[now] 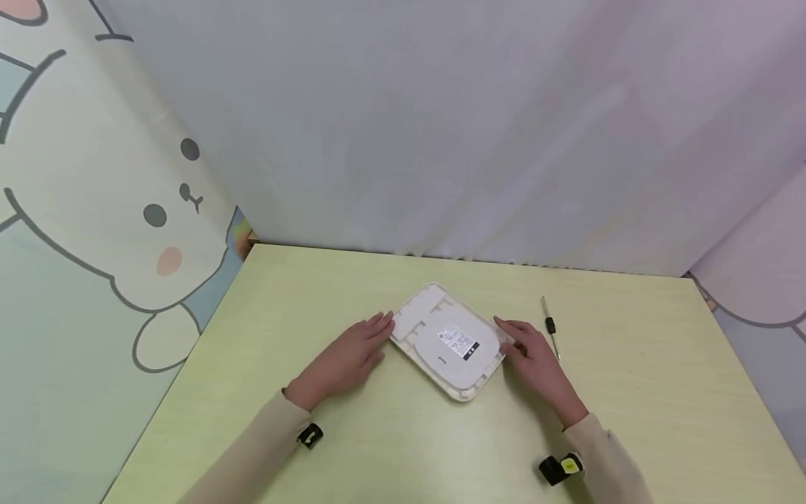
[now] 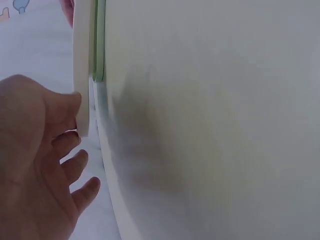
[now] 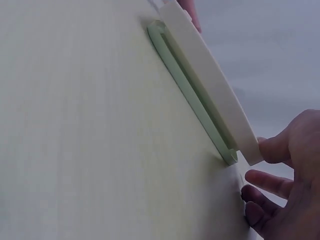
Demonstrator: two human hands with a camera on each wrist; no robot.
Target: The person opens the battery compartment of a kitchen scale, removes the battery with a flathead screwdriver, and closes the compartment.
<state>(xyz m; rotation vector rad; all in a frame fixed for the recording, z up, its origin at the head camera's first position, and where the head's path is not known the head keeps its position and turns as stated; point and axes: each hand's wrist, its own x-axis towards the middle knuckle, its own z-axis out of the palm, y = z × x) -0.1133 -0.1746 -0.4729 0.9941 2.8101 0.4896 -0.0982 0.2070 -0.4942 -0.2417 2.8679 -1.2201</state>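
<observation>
1. While your left hand (image 1: 348, 353) and right hand (image 1: 534, 353) flank it, fingers straight, the white device (image 1: 450, 341) lies label-up mid-worktop (image 1: 352, 448), steadied at both edges.
2. Screwdriver (image 1: 550, 325): just right, untouched.

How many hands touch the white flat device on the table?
2. The left hand touches the left edge of the white device with its fingertips. The right hand touches its right edge. Both hands rest on the table.
</observation>
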